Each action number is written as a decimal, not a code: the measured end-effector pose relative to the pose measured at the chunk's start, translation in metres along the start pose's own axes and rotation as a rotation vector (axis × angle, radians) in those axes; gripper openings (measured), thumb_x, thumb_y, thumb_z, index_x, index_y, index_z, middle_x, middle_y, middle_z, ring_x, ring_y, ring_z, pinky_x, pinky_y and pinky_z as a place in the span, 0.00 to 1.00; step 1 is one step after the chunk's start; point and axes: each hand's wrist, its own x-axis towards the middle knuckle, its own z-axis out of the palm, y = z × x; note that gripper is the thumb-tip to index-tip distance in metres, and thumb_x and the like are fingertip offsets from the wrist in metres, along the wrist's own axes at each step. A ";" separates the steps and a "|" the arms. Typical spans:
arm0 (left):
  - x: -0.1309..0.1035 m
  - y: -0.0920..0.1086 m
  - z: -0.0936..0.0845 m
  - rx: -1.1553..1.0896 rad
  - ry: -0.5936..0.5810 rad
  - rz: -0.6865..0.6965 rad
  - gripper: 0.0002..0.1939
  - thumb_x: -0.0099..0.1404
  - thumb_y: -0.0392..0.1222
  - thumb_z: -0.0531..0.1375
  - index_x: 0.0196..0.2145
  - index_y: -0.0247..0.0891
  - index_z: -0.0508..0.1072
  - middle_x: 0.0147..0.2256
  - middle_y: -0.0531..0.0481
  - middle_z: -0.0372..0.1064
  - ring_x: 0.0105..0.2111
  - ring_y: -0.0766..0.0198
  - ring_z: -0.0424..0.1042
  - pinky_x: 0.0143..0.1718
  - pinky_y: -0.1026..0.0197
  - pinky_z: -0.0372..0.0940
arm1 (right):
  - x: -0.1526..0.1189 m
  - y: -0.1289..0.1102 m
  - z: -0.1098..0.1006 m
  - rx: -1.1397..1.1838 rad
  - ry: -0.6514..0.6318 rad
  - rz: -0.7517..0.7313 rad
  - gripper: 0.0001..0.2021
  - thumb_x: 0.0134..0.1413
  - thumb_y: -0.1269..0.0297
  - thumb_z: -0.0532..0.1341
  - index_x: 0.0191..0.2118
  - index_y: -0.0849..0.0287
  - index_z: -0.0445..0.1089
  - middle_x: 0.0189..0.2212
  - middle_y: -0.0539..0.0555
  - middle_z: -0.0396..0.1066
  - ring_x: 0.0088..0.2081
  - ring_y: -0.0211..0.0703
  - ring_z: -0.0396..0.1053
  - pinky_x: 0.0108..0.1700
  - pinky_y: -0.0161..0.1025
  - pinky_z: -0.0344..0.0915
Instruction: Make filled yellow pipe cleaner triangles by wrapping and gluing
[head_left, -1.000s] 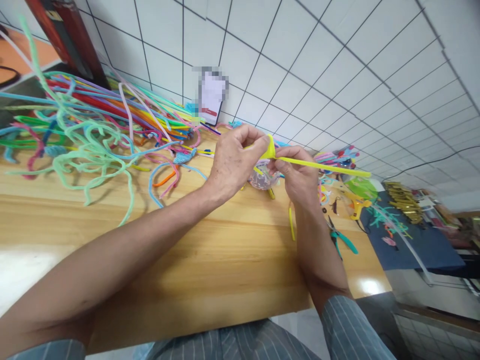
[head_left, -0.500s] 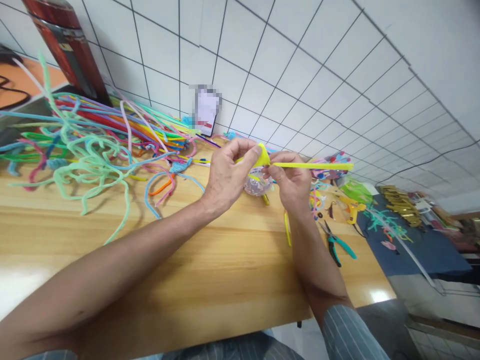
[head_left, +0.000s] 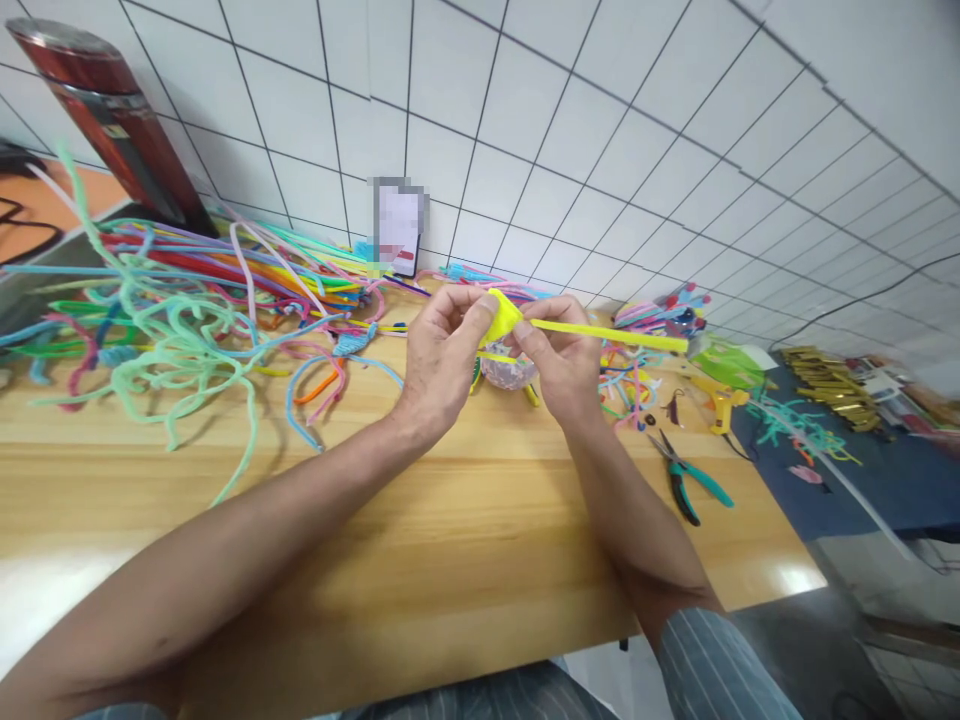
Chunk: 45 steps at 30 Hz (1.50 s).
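Observation:
A bright yellow piece of pipe cleaner work (head_left: 504, 316), folded into a flat, roughly four-sided shape, is held up between my two hands above the table. My left hand (head_left: 442, 358) pinches its left side between thumb and fingers. At its right corner, the thumb and fingertips of my right hand (head_left: 568, 368) are closed on it. A straight yellow pipe cleaner end (head_left: 637, 338) sticks out to the right past my right hand. Below the piece, partly covered by my hands, a clear rounded container (head_left: 510, 373) stands on the table; its contents are not clear.
Loose light-green pipe cleaners (head_left: 187, 370) and a many-coloured bundle (head_left: 247, 272) spread over the left. A red flask (head_left: 120, 120) stands behind them. A phone (head_left: 399, 225) leans on the tiled wall. Pliers (head_left: 686, 478) and a yellow glue gun (head_left: 721, 403) lie right.
My right fingers have shifted onto the yellow piece's corner, and its flat face now shows more fully. The straight end tilts slightly downward. The whole view has turned a little.

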 end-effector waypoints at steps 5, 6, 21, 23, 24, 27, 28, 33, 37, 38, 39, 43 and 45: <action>0.003 -0.009 -0.002 -0.056 0.034 -0.115 0.06 0.66 0.41 0.66 0.34 0.40 0.73 0.31 0.54 0.72 0.30 0.68 0.70 0.37 0.64 0.68 | 0.003 0.004 0.000 0.034 0.014 0.037 0.20 0.54 0.44 0.74 0.41 0.51 0.69 0.32 0.46 0.72 0.31 0.37 0.72 0.33 0.37 0.71; 0.003 -0.012 -0.003 -0.057 0.041 -0.137 0.06 0.66 0.41 0.66 0.34 0.40 0.73 0.31 0.54 0.72 0.31 0.68 0.70 0.38 0.64 0.68 | 0.004 0.005 -0.001 0.042 0.011 0.057 0.22 0.53 0.44 0.74 0.42 0.50 0.69 0.32 0.46 0.72 0.31 0.37 0.73 0.32 0.36 0.71; 0.006 -0.020 -0.006 -0.177 0.169 -0.235 0.11 0.61 0.44 0.70 0.35 0.41 0.72 0.33 0.55 0.73 0.30 0.69 0.70 0.32 0.66 0.65 | -0.022 0.024 0.013 0.183 -0.070 0.332 0.25 0.48 0.41 0.75 0.40 0.54 0.70 0.27 0.44 0.71 0.26 0.34 0.68 0.30 0.34 0.67; -0.001 -0.025 -0.004 -0.194 0.146 -0.230 0.12 0.60 0.45 0.71 0.36 0.40 0.73 0.32 0.56 0.72 0.30 0.69 0.70 0.34 0.66 0.66 | -0.030 0.026 0.012 0.201 -0.019 0.314 0.21 0.50 0.45 0.75 0.37 0.55 0.71 0.25 0.44 0.71 0.26 0.34 0.67 0.31 0.34 0.66; -0.005 -0.028 -0.003 -0.189 0.125 -0.241 0.13 0.60 0.45 0.72 0.36 0.40 0.73 0.32 0.56 0.72 0.30 0.69 0.70 0.34 0.65 0.66 | -0.034 0.027 0.010 0.204 0.009 0.312 0.20 0.51 0.46 0.75 0.35 0.55 0.71 0.25 0.44 0.70 0.26 0.33 0.66 0.31 0.34 0.66; -0.020 -0.035 0.002 -0.160 0.040 -0.310 0.17 0.58 0.47 0.73 0.38 0.42 0.72 0.30 0.56 0.73 0.29 0.67 0.71 0.32 0.64 0.66 | -0.042 0.026 0.001 0.232 0.071 0.350 0.20 0.47 0.47 0.76 0.32 0.56 0.72 0.24 0.44 0.70 0.25 0.33 0.66 0.32 0.35 0.66; -0.025 -0.036 0.004 -0.155 0.012 -0.326 0.18 0.58 0.47 0.73 0.39 0.42 0.71 0.30 0.56 0.73 0.29 0.66 0.72 0.33 0.63 0.67 | -0.045 0.025 -0.003 0.255 0.087 0.370 0.21 0.46 0.47 0.77 0.32 0.56 0.73 0.24 0.44 0.70 0.25 0.33 0.66 0.31 0.35 0.66; -0.045 -0.042 0.011 -0.155 -0.086 -0.361 0.20 0.55 0.44 0.72 0.43 0.42 0.70 0.33 0.54 0.78 0.35 0.62 0.78 0.42 0.58 0.71 | -0.063 0.018 -0.028 0.329 0.154 0.461 0.22 0.39 0.50 0.80 0.32 0.57 0.74 0.25 0.45 0.72 0.25 0.32 0.67 0.30 0.33 0.66; -0.059 -0.045 0.014 -0.128 -0.111 -0.449 0.23 0.55 0.40 0.70 0.49 0.42 0.73 0.35 0.53 0.78 0.35 0.62 0.78 0.41 0.58 0.72 | -0.080 0.019 -0.049 0.260 0.154 0.509 0.22 0.41 0.47 0.79 0.30 0.57 0.74 0.25 0.45 0.71 0.26 0.33 0.66 0.29 0.33 0.65; -0.062 -0.045 0.014 -0.120 -0.118 -0.478 0.23 0.55 0.40 0.70 0.49 0.42 0.75 0.34 0.54 0.77 0.35 0.62 0.78 0.41 0.59 0.73 | -0.084 0.020 -0.054 0.240 0.156 0.514 0.22 0.42 0.46 0.79 0.30 0.57 0.74 0.25 0.46 0.72 0.26 0.33 0.66 0.29 0.32 0.65; -0.066 -0.046 0.014 -0.114 -0.128 -0.504 0.22 0.55 0.40 0.70 0.49 0.42 0.76 0.33 0.54 0.77 0.35 0.62 0.78 0.40 0.58 0.74 | -0.087 0.021 -0.058 0.223 0.160 0.518 0.22 0.42 0.45 0.79 0.29 0.57 0.74 0.25 0.46 0.72 0.26 0.33 0.67 0.29 0.32 0.65; -0.075 -0.050 0.014 -0.101 -0.179 -0.558 0.21 0.56 0.43 0.71 0.47 0.41 0.77 0.37 0.51 0.79 0.37 0.60 0.79 0.44 0.55 0.76 | -0.095 0.029 -0.066 0.196 0.135 0.526 0.24 0.43 0.42 0.78 0.29 0.57 0.73 0.24 0.46 0.73 0.26 0.34 0.68 0.30 0.32 0.65; -0.078 -0.052 0.012 -0.069 -0.205 -0.551 0.21 0.54 0.45 0.72 0.45 0.40 0.77 0.38 0.50 0.80 0.39 0.58 0.80 0.45 0.54 0.76 | -0.097 0.032 -0.067 0.170 0.119 0.498 0.25 0.44 0.40 0.77 0.29 0.57 0.73 0.24 0.46 0.73 0.26 0.34 0.68 0.29 0.33 0.65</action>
